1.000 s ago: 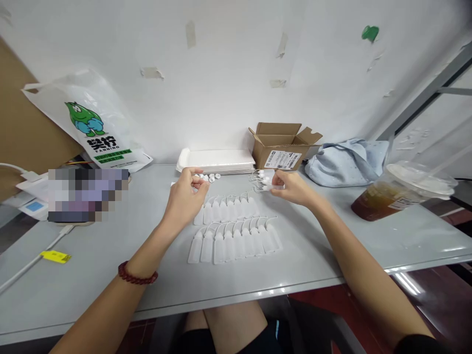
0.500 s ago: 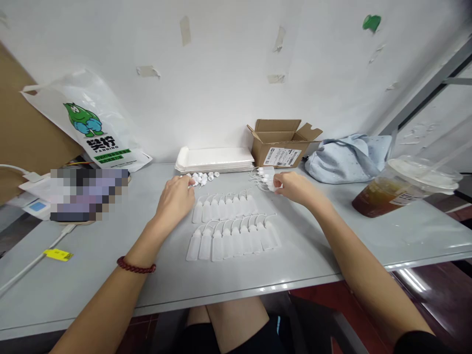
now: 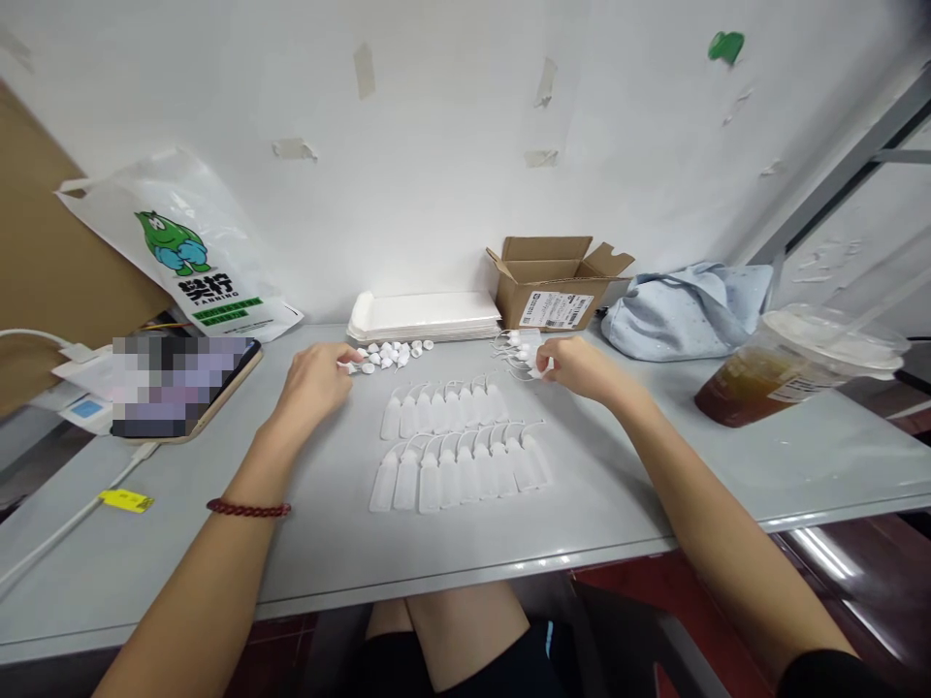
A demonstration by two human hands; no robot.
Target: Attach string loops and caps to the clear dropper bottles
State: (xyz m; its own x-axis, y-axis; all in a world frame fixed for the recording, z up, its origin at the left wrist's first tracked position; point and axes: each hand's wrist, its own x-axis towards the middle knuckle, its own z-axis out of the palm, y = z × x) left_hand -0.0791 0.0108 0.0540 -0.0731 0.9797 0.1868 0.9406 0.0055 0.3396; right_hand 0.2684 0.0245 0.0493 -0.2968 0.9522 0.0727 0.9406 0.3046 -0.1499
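Observation:
At the left of a loose pile of small white caps [image 3: 397, 355], my left hand [image 3: 318, 383] is closed with thumb and fingertips together. A white piece shows under those fingertips; whether it is gripped is unclear. My right hand [image 3: 582, 368] pinches at the near right side of a cluster of small white bottles [image 3: 518, 341] with thin curved tubes, its fingers closed on one and partly covering it. Between my hands lie two rows of flat translucent bottles, a back row [image 3: 443, 415] and a front row [image 3: 457, 483], their thin tubes curving to the right.
A stack of white trays [image 3: 429, 315] and an open cardboard box [image 3: 553, 291] stand against the wall. To the right are a pale blue cloth bag [image 3: 680, 315] and a tilted drink cup [image 3: 786, 373]. A phone [image 3: 218, 393], its cable and a plastic bag [image 3: 196, 252] occupy the left.
My left hand has moved left, uncovering more of the white caps. My right hand remains at the bottle cluster with only slight movement. Both laid-out rows stay unchanged.

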